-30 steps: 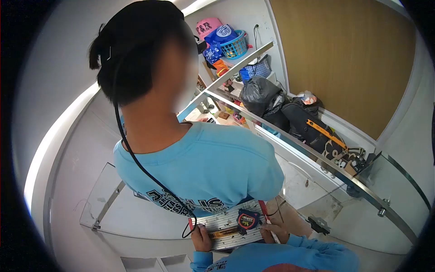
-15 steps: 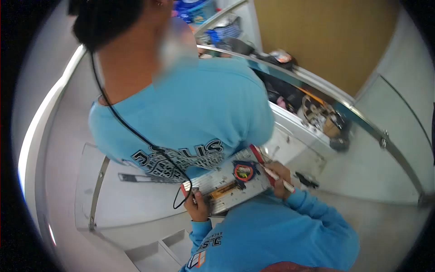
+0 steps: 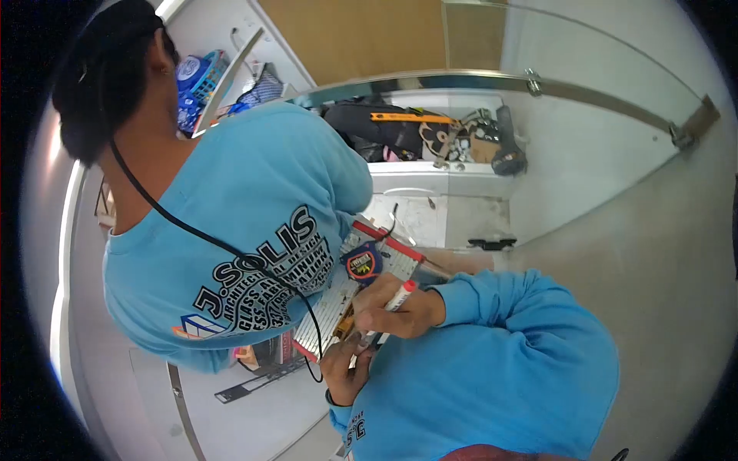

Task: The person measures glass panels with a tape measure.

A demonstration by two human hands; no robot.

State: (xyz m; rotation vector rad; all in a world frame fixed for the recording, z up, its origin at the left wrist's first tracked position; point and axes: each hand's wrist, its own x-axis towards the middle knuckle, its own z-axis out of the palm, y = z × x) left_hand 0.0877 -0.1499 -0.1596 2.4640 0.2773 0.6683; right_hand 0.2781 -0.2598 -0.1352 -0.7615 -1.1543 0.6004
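From the head camera, your right hand (image 3: 388, 311) is closed around a marker (image 3: 397, 294) with a red cap. The marker lies across your fingers, just above the white ribbed board (image 3: 330, 296). Your left hand (image 3: 344, 373) is wrapped around the lower end of that board and holds it up. The board's far side looks like it rests on the back of a person in a blue shirt (image 3: 246, 223) who stands right in front of you, facing away. A tape measure (image 3: 361, 263) sits on the board near its upper end, just beside the red edge. A black cord (image 3: 200, 234) hangs down the person's back and loops past the board's lower edge. I think the marking work is only getting started. The red cap looks like it is on, the tip does not touch the board, and no marks show on it. Behind, a ledge (image 3: 400, 173) holds bags and tools.
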